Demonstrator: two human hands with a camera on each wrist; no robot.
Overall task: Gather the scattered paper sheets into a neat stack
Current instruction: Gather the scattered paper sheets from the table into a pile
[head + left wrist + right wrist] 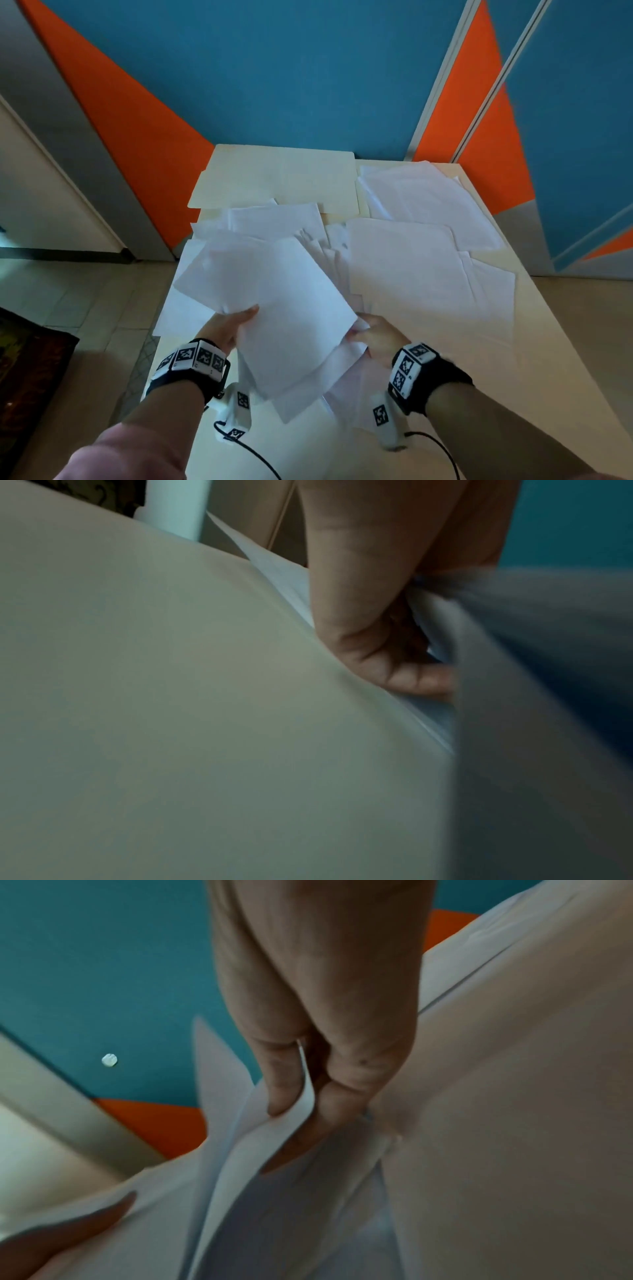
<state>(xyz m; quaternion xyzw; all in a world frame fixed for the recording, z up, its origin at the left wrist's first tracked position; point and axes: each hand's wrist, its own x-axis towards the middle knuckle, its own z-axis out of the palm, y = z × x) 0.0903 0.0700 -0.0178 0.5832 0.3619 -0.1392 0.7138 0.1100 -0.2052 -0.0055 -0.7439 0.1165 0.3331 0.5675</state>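
A loose, uneven bundle of white paper sheets point(274, 308) hangs tilted over the near half of the table, held from both sides. My left hand point(236, 325) grips its left edge, thumb on top; the left wrist view shows curled fingers point(411, 677) under the sheets point(548, 669). My right hand point(368, 330) pinches the bundle's right corner, and the right wrist view has thumb and fingers point(284, 1085) closed on a sheet edge point(301, 1102). More white sheets point(407, 274) lie spread and overlapping across the table.
The pale table point(534, 359) runs away from me to a blue and orange wall point(274, 68). Two cream folders point(281, 178) lie at the far end, and further sheets point(421, 192) at the far right. Tiled floor point(85, 308) lies to the left.
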